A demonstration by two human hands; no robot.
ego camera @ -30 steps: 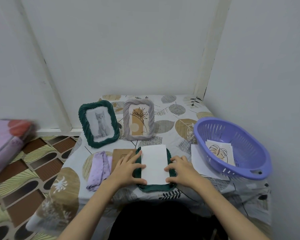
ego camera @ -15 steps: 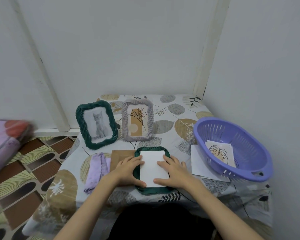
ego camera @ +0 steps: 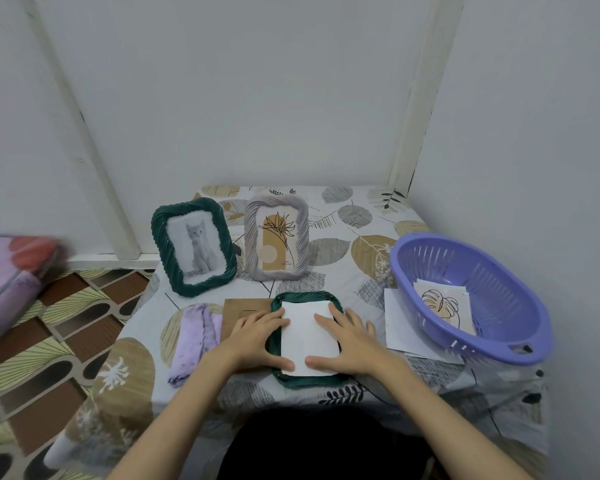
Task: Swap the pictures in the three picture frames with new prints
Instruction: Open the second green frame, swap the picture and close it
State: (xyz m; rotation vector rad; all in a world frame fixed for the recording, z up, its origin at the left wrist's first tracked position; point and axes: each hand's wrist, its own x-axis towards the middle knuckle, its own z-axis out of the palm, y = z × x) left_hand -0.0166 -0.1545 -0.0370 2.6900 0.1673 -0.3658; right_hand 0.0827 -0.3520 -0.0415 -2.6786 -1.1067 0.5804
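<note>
I cannot see the face of the white sheet [ego camera: 307, 336] lying in the flat green frame [ego camera: 305, 382]; only its blank side shows, and both hands cover its left and right edges. The brown backing board [ego camera: 240, 315] beside that frame is partly hidden under my left hand [ego camera: 257, 336]. At the far left a pink bundle [ego camera: 6, 282] is blurred and cut off by the edge.

The purple basket [ego camera: 492, 271] on the right holds a small stack of prints [ego camera: 445, 306], the top 1 a leaf line drawing; more white paper [ego camera: 404, 332] pokes out from under it.

My left hand lies flat with fingers spread, pressing the sheet's left edge. My right hand [ego camera: 349, 337] lies flat too, fingers straight on the sheet. Behind stand 2 upright frames: the green cat frame [ego camera: 194, 245] and the grey flower frame [ego camera: 276, 237]. A lilac cloth [ego camera: 193, 341] lies left of the board.
</note>
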